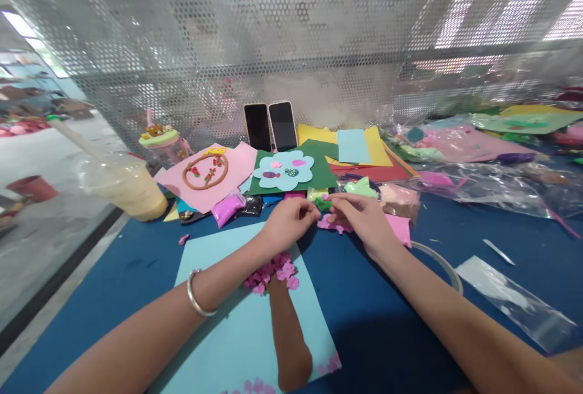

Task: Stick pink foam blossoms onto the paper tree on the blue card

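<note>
Above the light blue card (237, 327), on the blue table (378, 321), our left hand (286, 221) and right hand (362, 218) met fingertip to fingertip, both pinched narrowly on a small piece of pink clay (328, 223) held between them. Beneath our left wrist lay the brown clay trunk (286, 333) with its pink blossoms (277, 272) pressed onto the card. Just beyond our hands sat packets of coloured clay (228, 207), a blue flower cutout (283, 170) on green paper, and two phones (271, 125) leaning against the mesh. At far left stood a lidded drink cup (122, 184).
</note>
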Available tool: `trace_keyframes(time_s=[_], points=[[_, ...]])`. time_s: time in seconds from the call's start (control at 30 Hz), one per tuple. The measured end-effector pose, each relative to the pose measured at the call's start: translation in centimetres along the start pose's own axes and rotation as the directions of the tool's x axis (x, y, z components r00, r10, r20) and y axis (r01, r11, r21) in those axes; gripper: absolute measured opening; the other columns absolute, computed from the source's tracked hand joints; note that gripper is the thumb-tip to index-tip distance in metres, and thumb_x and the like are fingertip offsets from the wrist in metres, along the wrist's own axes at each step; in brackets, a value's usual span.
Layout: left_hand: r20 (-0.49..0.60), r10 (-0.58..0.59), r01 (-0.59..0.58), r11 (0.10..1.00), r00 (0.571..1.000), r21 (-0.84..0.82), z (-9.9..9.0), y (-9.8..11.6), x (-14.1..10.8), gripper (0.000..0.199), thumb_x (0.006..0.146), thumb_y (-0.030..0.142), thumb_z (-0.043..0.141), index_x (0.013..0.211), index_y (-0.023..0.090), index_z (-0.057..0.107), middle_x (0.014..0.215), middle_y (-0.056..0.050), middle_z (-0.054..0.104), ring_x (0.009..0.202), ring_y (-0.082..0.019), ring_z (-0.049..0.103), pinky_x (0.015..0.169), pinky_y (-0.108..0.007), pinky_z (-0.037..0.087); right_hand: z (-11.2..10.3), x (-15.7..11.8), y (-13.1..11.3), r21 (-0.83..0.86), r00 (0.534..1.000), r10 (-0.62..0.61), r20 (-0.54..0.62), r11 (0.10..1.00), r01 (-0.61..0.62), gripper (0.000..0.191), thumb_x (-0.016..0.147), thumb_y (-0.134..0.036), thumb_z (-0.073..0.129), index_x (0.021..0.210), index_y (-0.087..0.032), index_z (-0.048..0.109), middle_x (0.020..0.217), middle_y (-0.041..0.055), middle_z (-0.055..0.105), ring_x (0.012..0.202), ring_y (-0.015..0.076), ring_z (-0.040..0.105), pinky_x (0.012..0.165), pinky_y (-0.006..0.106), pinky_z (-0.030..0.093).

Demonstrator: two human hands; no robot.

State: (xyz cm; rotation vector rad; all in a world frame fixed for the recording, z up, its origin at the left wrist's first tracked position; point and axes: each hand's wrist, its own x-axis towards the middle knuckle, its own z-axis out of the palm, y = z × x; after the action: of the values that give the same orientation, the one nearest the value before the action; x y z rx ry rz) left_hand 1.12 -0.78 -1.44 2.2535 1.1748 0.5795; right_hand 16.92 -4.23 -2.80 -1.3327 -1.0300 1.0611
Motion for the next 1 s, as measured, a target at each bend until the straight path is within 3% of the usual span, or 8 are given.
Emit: trace_keyframes(time_s=[0.07, 0.17, 0.33, 0.47, 0.67, 0.83, 1.0], points=[[-0.037, -0.043, 0.035, 0.982, 0.998, -0.184, -0.3, -0.1, 0.0, 0.026, 0.082, 0.033, 0.052, 0.076, 0.014, 0.069, 0.069, -0.003, 0.066, 0.062, -0.014, 0.054, 0.058, -0.024, 0.038, 0.0, -0.2, -0.2, 0.015, 1.000, 0.001, -0.003, 1.000, 0.000, 0.022, 0.069, -0.030, 0.063, 0.084, -0.015, 0.072, 0.057, 0.0013, 0.067, 0.052, 0.0150, 0.064, 0.042, 0.022, 0.045], [-0.115, -0.159, 0.080, 0.861, 0.981, -0.503, -0.9, 0.2, -0.3, 0.029, 0.079, 0.036, 0.057, 0.083, 0.012, 0.072, 0.071, -0.003, 0.066, 0.065, -0.013, 0.052, 0.062, -0.023, 0.038, -0.1, -0.5, -0.5, 0.039, 1.000, -0.029, 0.000, 0.999, 0.029, 0.024, 0.070, -0.029, 0.062, 0.088, -0.016, 0.072, 0.056, 0.0003, 0.066, 0.050, 0.0141, 0.063, 0.042, 0.021, 0.046], [-0.122, -0.265, 0.093, 0.674, 0.957, -0.732, -1.2, 1.3, -1.0, 0.026, 0.075, 0.024, 0.059, 0.096, 0.015, 0.073, 0.081, -0.003, 0.068, 0.068, -0.011, 0.050, 0.064, -0.022, 0.038, -0.1, -0.7, -0.8, 0.057, 0.995, -0.100, 0.020, 0.993, 0.099, 0.032, 0.070, -0.031, 0.062, 0.096, -0.014, 0.071, 0.053, -0.0006, 0.065, 0.047, 0.0142, 0.061, 0.039, 0.022, 0.045], [-0.132, -0.268, 0.069, 0.626, 0.954, -0.777, -0.5, 1.8, -1.4, 0.032, 0.071, 0.014, 0.057, 0.099, 0.018, 0.073, 0.089, -0.004, 0.068, 0.076, -0.012, 0.052, 0.067, -0.022, 0.039, -0.1, -0.8, -0.9, 0.036, 0.991, -0.123, 0.045, 0.992, 0.121, 0.036, 0.072, -0.033, 0.061, 0.102, -0.014, 0.070, 0.052, -0.0011, 0.064, 0.046, 0.0138, 0.059, 0.040, 0.023, 0.045], [-0.177, -0.226, 0.010, 0.641, 0.958, -0.768, 0.2, 2.0, -1.9, 0.039, 0.071, 0.013, 0.055, 0.104, 0.024, 0.071, 0.094, -0.003, 0.065, 0.083, -0.014, 0.054, 0.072, -0.025, 0.041, -0.2, -1.0, -0.9, -0.021, 0.984, -0.168, 0.055, 0.985, 0.169, 0.040, 0.075, -0.034, 0.060, 0.109, -0.016, 0.068, 0.054, -0.0004, 0.064, 0.047, 0.0141, 0.060, 0.041, 0.024, 0.045], [-0.209, -0.184, -0.039, 0.654, 0.960, -0.755, 0.6, 2.0, -2.2, 0.042, 0.072, 0.014, 0.055, 0.110, 0.026, 0.068, 0.102, -0.003, 0.061, 0.089, -0.015, 0.052, 0.074, -0.025, 0.042, -0.2, -1.1, -1.0, -0.041, 0.980, -0.183, 0.071, 0.982, 0.187, 0.043, 0.076, -0.035, 0.060, 0.116, -0.018, 0.066, 0.061, 0.0006, 0.064, 0.053, 0.0147, 0.060, 0.046, 0.026, 0.047], [-0.173, -0.172, -0.015, 0.665, 0.970, -0.747, 0.5, 2.5, -2.6, 0.055, 0.073, 0.013, 0.055, 0.125, 0.031, 0.057, 0.114, -0.003, 0.053, 0.089, -0.014, 0.050, 0.078, -0.024, 0.044, 0.1, -1.4, -1.1, 0.001, 0.961, -0.235, 0.148, 0.971, 0.238, 0.048, 0.078, -0.031, 0.059, 0.126, -0.023, 0.057, 0.076, -0.0008, 0.057, 0.060, 0.0116, 0.056, 0.056, 0.027, 0.051]])
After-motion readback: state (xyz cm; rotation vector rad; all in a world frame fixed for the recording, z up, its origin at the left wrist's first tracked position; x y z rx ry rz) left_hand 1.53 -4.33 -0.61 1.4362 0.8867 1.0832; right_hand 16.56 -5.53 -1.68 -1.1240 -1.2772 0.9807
